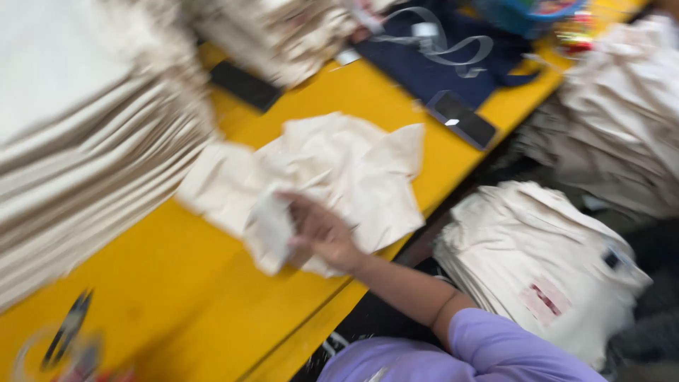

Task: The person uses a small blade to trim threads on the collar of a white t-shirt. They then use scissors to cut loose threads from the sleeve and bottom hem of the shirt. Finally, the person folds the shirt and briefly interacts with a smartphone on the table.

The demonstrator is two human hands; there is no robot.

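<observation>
A blurred downward view over a long yellow counter (pixel 177 297) running from seven o'clock to one o'clock. At the centre lies a crumpled cream cotton cloth bag (pixel 332 170), spread loosely on the counter. One hand (pixel 322 237) reaches in from five o'clock on a bare forearm with a lilac sleeve; it appears to be the person's right, with the fingers curled closed around the bag's near corner fold. The left hand is not visible. At nine o'clock rises a tall stack of folded cream bags (pixel 85 163); another heap sits at twelve o'clock. At one o'clock lie a navy blue cloth (pixel 438 64) and a dark smartphone (pixel 463 119) near the counter's edge. At four o'clock, off the counter, rests a bundle of cream bags (pixel 537 262), with more at two o'clock. Black-handled scissors (pixel 67 329) lie at eight o'clock. To handle the bag well, it seems wise to flatten it fully and align edges before folding, keeping clear of the phone.
</observation>
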